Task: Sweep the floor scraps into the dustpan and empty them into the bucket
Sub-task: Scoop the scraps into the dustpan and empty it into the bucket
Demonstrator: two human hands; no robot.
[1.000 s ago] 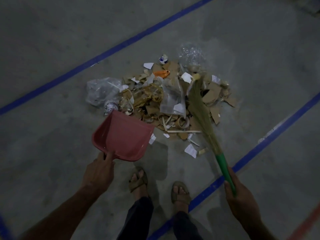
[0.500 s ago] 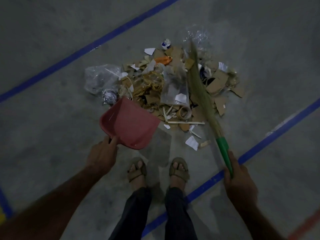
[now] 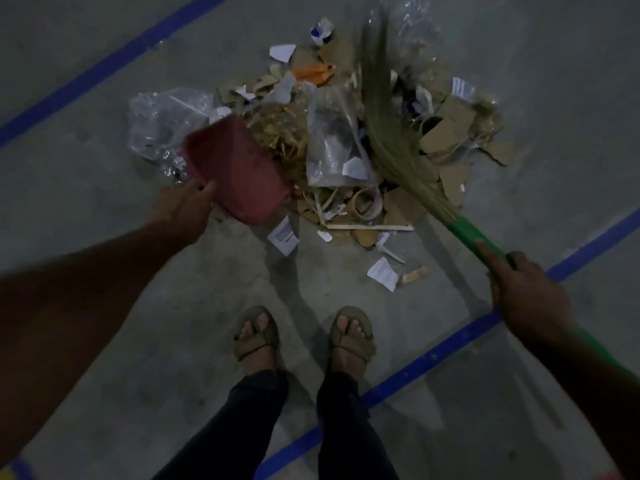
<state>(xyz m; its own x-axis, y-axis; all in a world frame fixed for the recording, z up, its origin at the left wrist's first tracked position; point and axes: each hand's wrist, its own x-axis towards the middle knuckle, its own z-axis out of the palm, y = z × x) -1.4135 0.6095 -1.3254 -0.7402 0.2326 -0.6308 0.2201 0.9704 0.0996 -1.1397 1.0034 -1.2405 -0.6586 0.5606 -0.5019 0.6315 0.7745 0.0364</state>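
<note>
Scraps (image 3: 346, 161) are all on the floor in one pile ahead of the feet; nothing looks swept in, and no bucket is in view. Near left, the left hand (image 3: 188, 209) grips the red dustpan (image 3: 235, 171), apparently empty, at the pile's left edge. The right hand (image 3: 526, 296) clamps the green broom handle (image 3: 474, 233), bristles (image 3: 384, 116) lying over the pile's far side, so sweeping and emptying remain.
</note>
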